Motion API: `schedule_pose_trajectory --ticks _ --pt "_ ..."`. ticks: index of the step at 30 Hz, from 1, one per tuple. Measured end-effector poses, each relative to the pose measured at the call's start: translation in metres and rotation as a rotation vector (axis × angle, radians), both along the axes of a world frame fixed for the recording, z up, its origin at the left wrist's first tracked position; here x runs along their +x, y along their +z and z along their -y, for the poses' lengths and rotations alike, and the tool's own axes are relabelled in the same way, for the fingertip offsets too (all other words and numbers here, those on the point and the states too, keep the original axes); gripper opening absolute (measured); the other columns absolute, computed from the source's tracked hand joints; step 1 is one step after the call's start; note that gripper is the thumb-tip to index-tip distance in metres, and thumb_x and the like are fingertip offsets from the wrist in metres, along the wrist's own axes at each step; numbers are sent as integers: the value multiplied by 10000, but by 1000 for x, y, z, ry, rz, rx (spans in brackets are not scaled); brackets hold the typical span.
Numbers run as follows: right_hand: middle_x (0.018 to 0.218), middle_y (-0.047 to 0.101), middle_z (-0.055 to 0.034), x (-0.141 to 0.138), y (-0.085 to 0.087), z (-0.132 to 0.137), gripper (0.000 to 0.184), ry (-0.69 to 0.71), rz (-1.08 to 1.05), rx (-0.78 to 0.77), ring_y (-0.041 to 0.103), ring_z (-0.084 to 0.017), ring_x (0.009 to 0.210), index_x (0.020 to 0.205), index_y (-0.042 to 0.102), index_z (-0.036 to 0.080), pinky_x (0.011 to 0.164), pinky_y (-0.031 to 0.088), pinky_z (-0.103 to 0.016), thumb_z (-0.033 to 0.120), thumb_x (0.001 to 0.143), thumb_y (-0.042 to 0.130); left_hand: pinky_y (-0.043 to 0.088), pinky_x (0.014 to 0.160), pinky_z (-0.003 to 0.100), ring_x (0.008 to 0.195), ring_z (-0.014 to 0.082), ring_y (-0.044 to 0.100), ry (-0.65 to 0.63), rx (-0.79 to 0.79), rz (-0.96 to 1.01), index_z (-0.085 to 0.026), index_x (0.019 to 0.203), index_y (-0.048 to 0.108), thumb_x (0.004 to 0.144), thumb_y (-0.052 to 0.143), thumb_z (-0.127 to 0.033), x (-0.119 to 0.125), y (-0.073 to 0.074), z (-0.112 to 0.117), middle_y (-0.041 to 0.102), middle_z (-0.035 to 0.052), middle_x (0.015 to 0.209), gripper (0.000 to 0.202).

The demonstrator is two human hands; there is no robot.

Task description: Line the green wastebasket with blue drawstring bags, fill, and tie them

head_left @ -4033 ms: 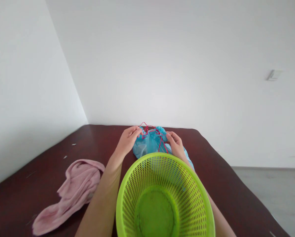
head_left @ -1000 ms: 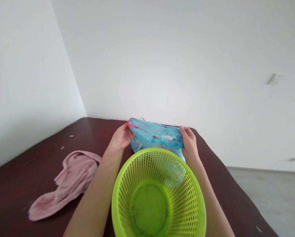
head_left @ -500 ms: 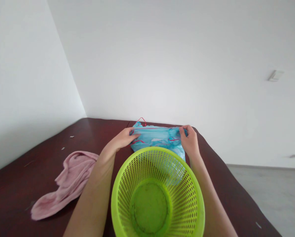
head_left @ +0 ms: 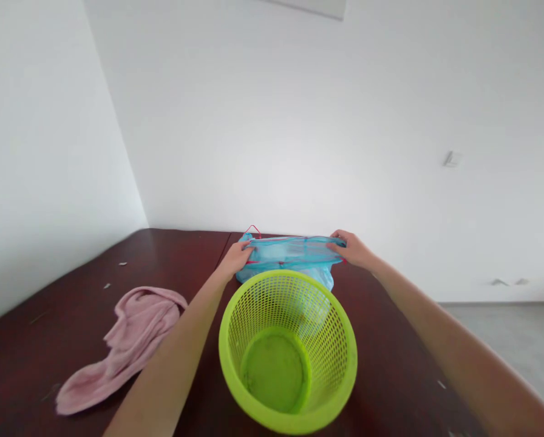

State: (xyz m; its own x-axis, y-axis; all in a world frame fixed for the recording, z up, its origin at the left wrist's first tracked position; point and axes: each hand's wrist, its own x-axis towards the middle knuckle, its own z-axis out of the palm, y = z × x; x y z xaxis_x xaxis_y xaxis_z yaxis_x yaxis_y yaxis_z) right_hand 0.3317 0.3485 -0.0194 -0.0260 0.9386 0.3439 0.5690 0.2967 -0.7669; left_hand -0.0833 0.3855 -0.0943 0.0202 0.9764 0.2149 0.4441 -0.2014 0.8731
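A thin blue plastic bag (head_left: 292, 252) with a red drawstring lies on the dark wooden table (head_left: 176, 255), just behind a lime-green perforated basket (head_left: 235, 321). My left hand (head_left: 238, 258) pinches the bag's left end and my right hand (head_left: 351, 249) pinches its right end. Between them the bag's mouth is stretched wide. The basket stands upright with nothing in it, close in front of me, between my forearms.
A crumpled pink towel (head_left: 126, 340) lies on the table to the left of the basket. Small scraps (head_left: 112, 276) dot the table's far left. White walls close off the back and left; the table's right edge drops to a grey floor (head_left: 504, 346).
Earlier my hands worked at the red drawstring on the bunched bag. Since then they moved apart and stretched the bag's mouth wide. The view has pulled back slightly.
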Motion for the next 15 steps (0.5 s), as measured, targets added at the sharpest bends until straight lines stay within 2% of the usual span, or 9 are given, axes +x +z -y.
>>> schedule_pose_trajectory --ticks 3,7,9,11,13,15 --pt "697 692 4 17 19 -2 130 -78 61 -13 607 -180 741 741 738 219 689 470 -284 246 775 861 604 869 344 1025 309 824 34 44 -155 -224 945 857 966 761 -346 0 18 -6 885 88 991 157" --pt "791 739 -24 26 45 -4 161 -236 17 -24 683 -187 777 819 724 206 698 573 -286 105 784 844 599 1010 360 1217 321 813 30 75 -331 -250 936 845 980 810 -259 -11 56 -9 897 103 1146 58" --pt "810 758 -34 26 59 -2 226 -263 -33 -66 729 -196 751 884 705 206 677 648 -318 98 810 889 621 1058 399 1199 297 813 9 56 -396 -225 1005 845 1026 843 -285 -19 73 -9 882 100 1190 64" --pt "780 756 -33 24 72 2 312 -266 -73 -111 748 -201 699 913 680 208 632 692 -348 105 816 959 667 1031 441 1096 258 816 -18 4 -440 -187 1111 833 1093 848 -367 -26 88 -9 859 91 1181 182" --pt "739 745 -32 22 83 9 397 -266 -91 -137 743 -199 638 895 660 205 572 690 -348 103 792 1029 705 969 441 1028 232 813 -40 -51 -457 -167 1211 813 1137 831 -434 -32 98 -8 838 83 1183 278" --pt "711 738 -39 20 91 18 446 -259 -94 -156 728 -196 579 861 655 198 511 655 -328 104 760 1079 721 941 426 1048 234 816 -55 -75 -452 -171 1298 798 1150 822 -449 -34 105 -5 824 90 1241 316"
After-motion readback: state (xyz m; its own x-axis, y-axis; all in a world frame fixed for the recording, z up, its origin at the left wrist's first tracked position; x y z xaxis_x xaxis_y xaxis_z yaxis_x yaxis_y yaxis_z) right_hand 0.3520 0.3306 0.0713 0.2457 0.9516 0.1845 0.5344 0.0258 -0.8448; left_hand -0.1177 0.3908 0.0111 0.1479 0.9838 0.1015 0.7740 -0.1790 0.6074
